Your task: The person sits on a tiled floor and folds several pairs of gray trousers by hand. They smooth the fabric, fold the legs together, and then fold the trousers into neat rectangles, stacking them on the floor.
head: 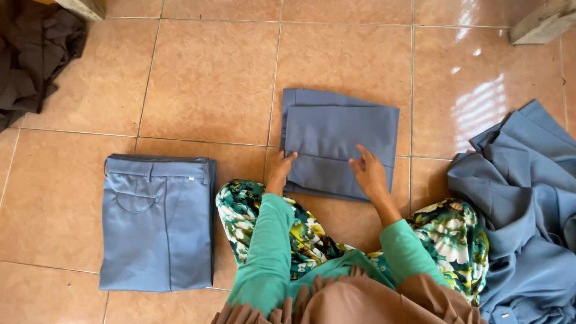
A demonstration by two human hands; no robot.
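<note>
Person sits on the tan glossy tile floor (pixel 210 78). Folded blue-grey cloth rectangle (pixel 342 135) lies at 12 o'clock from the knees. Left hand (pixel 279 171) grips its near-left edge, thumb on top, fingers tucked under. Right hand (pixel 369 173) rests flat on its near-right part, fingers spread loosely, holding nothing. Stack of folded blue-grey trousers (pixel 157 225) sits at 9 o'clock, well apart. Loose heap of blue-grey garments (pixel 522 216) at 3 o'clock. Dark brown cloth pile (pixel 30 60) at 10 o'clock.
</note>
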